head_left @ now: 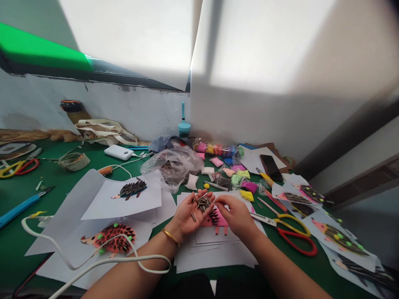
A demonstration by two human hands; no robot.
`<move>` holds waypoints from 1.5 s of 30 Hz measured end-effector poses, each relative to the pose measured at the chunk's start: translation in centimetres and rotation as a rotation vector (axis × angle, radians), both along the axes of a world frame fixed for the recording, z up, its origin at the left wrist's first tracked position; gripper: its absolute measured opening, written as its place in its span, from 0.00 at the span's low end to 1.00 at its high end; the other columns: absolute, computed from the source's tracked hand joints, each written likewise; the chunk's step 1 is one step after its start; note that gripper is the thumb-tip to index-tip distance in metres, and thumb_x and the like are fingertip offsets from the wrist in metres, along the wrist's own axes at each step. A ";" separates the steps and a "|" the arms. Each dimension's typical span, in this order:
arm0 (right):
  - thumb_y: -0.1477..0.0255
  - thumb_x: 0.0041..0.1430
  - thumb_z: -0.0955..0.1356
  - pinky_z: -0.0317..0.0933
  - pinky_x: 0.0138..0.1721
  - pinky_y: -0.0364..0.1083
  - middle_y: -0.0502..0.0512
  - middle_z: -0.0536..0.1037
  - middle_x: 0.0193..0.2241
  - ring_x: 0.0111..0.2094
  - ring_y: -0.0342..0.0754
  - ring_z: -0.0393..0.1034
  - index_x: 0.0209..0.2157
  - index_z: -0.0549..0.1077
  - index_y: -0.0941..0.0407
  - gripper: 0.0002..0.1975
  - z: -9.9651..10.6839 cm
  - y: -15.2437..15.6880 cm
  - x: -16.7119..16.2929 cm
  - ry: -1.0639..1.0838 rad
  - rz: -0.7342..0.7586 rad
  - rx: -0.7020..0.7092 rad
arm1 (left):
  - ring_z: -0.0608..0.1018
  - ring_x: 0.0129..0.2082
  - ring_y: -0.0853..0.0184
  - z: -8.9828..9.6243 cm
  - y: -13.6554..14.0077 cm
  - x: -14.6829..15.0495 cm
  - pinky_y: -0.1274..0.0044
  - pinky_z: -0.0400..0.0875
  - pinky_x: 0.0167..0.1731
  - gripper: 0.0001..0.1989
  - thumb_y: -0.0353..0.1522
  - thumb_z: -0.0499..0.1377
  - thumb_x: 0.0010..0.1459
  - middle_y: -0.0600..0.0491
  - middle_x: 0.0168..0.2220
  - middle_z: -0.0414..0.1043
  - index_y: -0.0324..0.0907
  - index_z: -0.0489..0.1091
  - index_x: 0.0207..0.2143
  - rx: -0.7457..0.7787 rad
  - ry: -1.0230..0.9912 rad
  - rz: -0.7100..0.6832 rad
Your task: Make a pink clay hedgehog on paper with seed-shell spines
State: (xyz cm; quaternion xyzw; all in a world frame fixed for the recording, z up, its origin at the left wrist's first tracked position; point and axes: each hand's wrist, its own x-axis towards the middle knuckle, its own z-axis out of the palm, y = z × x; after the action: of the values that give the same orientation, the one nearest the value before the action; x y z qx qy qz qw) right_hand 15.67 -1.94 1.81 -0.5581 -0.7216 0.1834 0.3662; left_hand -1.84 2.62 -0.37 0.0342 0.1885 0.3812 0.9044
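My left hand (191, 214) is palm up and cupped, with a small heap of striped sunflower seeds (204, 202) in it. Thumb and forefinger of my right hand (233, 214) are pinched together by the left fingertips, on what looks like one seed. Below both hands lies a pink clay hedgehog (222, 220) on a stack of white paper (215, 259). Dark seeds stand as spines on part of its body; my hands hide some of it.
Scissors (293, 232) lie at the right beside finished hedgehog pictures (341, 236). More hedgehog sheets (121, 199) are at the left, crossed by a white cable (149, 258). Behind are a plastic bag of seeds (171, 168), coloured clay packets (238, 178) and a phone (270, 167).
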 end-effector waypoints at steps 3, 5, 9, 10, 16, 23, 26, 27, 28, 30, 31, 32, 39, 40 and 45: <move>0.69 0.60 0.62 0.61 0.35 0.45 0.52 0.76 0.30 0.33 0.48 0.69 0.31 0.72 0.53 0.08 -0.9 -1.3 1.6 0.028 -0.050 -0.084 | 0.71 0.54 0.57 0.2 0.1 0.0 0.66 0.68 0.51 0.16 0.35 0.48 0.64 0.41 0.50 0.71 0.36 0.68 0.47 -0.030 0.027 0.066; 0.70 0.59 0.63 0.61 0.35 0.46 0.53 0.75 0.30 0.33 0.48 0.68 0.30 0.71 0.54 0.07 -1.7 -2.2 2.4 0.007 -0.052 -0.115 | 0.70 0.55 0.57 0.1 0.3 0.1 0.66 0.68 0.52 0.16 0.35 0.48 0.64 0.41 0.50 0.70 0.36 0.68 0.47 -0.036 0.047 0.102; 0.73 0.58 0.63 0.58 0.34 0.45 0.52 0.73 0.29 0.32 0.48 0.66 0.28 0.70 0.54 0.06 -2.9 -3.1 2.9 -0.101 -0.021 -0.097 | 0.70 0.55 0.57 -0.4 0.5 0.2 0.66 0.68 0.52 0.16 0.35 0.48 0.65 0.42 0.49 0.71 0.35 0.68 0.46 -0.037 0.079 0.128; 0.74 0.57 0.63 0.58 0.34 0.45 0.52 0.72 0.29 0.33 0.48 0.66 0.28 0.70 0.54 0.06 -3.0 -3.2 2.8 -0.131 -0.019 -0.083 | 0.70 0.55 0.57 -0.4 0.5 0.2 0.66 0.68 0.52 0.16 0.35 0.48 0.65 0.42 0.49 0.71 0.35 0.68 0.46 -0.037 0.081 0.126; 0.75 0.57 0.65 0.55 0.36 0.45 0.52 0.72 0.29 0.34 0.47 0.65 0.29 0.71 0.55 0.05 -3.1 -3.0 1.8 -0.271 -0.030 -0.022 | 0.70 0.54 0.57 -0.3 0.6 0.2 0.65 0.69 0.51 0.15 0.35 0.48 0.65 0.41 0.49 0.71 0.35 0.69 0.45 -0.053 0.085 0.134; 0.75 0.58 0.65 0.51 0.37 0.45 0.52 0.73 0.30 0.34 0.47 0.64 0.30 0.71 0.55 0.05 -3.7 -2.9 1.7 -0.388 -0.021 0.020 | 0.70 0.54 0.57 -0.4 0.5 0.1 0.65 0.70 0.50 0.16 0.35 0.48 0.65 0.41 0.49 0.71 0.35 0.69 0.45 -0.052 0.082 0.129; 0.75 0.59 0.65 0.50 0.37 0.45 0.52 0.73 0.30 0.34 0.47 0.64 0.30 0.72 0.55 0.05 -3.8 -2.8 1.6 -0.440 -0.016 0.036 | 0.70 0.55 0.57 -0.5 0.6 0.1 0.66 0.69 0.51 0.16 0.35 0.48 0.65 0.41 0.50 0.71 0.35 0.69 0.45 -0.047 0.074 0.125; 0.75 0.59 0.65 0.49 0.37 0.45 0.52 0.73 0.30 0.34 0.47 0.64 0.30 0.72 0.55 0.05 -3.8 -2.8 1.6 -0.456 -0.015 0.041 | 0.69 0.55 0.57 -0.5 0.6 0.1 0.66 0.69 0.51 0.15 0.35 0.48 0.65 0.41 0.50 0.70 0.35 0.69 0.45 -0.046 0.072 0.124; 0.75 0.59 0.65 0.49 0.37 0.45 0.52 0.73 0.30 0.34 0.47 0.64 0.30 0.72 0.55 0.05 -3.8 -2.8 1.5 -0.471 -0.014 0.046 | 0.69 0.55 0.56 -0.5 0.6 0.1 0.66 0.68 0.52 0.15 0.35 0.48 0.65 0.41 0.50 0.70 0.35 0.69 0.45 -0.045 0.072 0.122; 0.75 0.59 0.64 0.49 0.37 0.45 0.53 0.73 0.30 0.34 0.47 0.64 0.30 0.72 0.56 0.06 -3.8 -2.7 1.4 -0.495 -0.006 0.056 | 0.69 0.55 0.56 -0.5 0.5 0.1 0.65 0.68 0.51 0.15 0.35 0.48 0.65 0.41 0.50 0.70 0.35 0.69 0.45 -0.045 0.073 0.123; 0.75 0.59 0.64 0.49 0.37 0.46 0.53 0.73 0.29 0.34 0.47 0.64 0.30 0.72 0.56 0.06 -3.8 -2.6 1.4 -0.505 -0.002 0.059 | 0.69 0.55 0.56 -0.5 0.5 0.1 0.65 0.69 0.51 0.15 0.35 0.48 0.65 0.41 0.50 0.70 0.35 0.69 0.45 -0.046 0.074 0.124; 0.75 0.59 0.64 0.49 0.37 0.46 0.53 0.73 0.29 0.34 0.47 0.64 0.30 0.72 0.56 0.06 -3.8 -2.6 1.3 -0.513 0.003 0.062 | 0.69 0.55 0.56 -0.5 0.5 0.1 0.65 0.69 0.51 0.15 0.35 0.48 0.65 0.40 0.50 0.70 0.35 0.69 0.45 -0.048 0.074 0.125; 0.75 0.59 0.64 0.51 0.37 0.46 0.54 0.74 0.29 0.34 0.47 0.66 0.30 0.73 0.56 0.06 -3.9 -2.5 1.4 -0.486 0.021 0.074 | 0.70 0.55 0.57 -0.5 0.5 0.1 0.66 0.69 0.51 0.15 0.35 0.48 0.65 0.40 0.50 0.70 0.35 0.69 0.45 -0.050 0.082 0.123; 0.75 0.60 0.64 0.52 0.37 0.45 0.54 0.74 0.30 0.34 0.47 0.66 0.30 0.73 0.56 0.06 -3.9 -2.6 1.6 -0.461 0.021 0.072 | 0.70 0.54 0.57 -0.5 0.5 0.1 0.66 0.69 0.51 0.15 0.35 0.48 0.65 0.40 0.50 0.70 0.35 0.69 0.44 -0.050 0.084 0.124; 0.71 0.59 0.65 0.55 0.37 0.46 0.53 0.74 0.31 0.35 0.48 0.67 0.35 0.72 0.54 0.04 -3.3 -3.0 2.4 -0.349 0.003 0.018 | 0.71 0.54 0.57 -0.4 0.5 0.2 0.66 0.69 0.50 0.16 0.35 0.48 0.65 0.40 0.50 0.70 0.35 0.69 0.45 -0.054 0.097 0.121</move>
State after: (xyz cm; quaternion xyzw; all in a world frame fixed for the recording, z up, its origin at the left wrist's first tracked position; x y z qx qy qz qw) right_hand 18.11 -4.93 -1.47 -0.5772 -0.7766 0.0778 0.2402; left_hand -1.69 3.16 -0.77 0.0170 0.2439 0.4278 0.8702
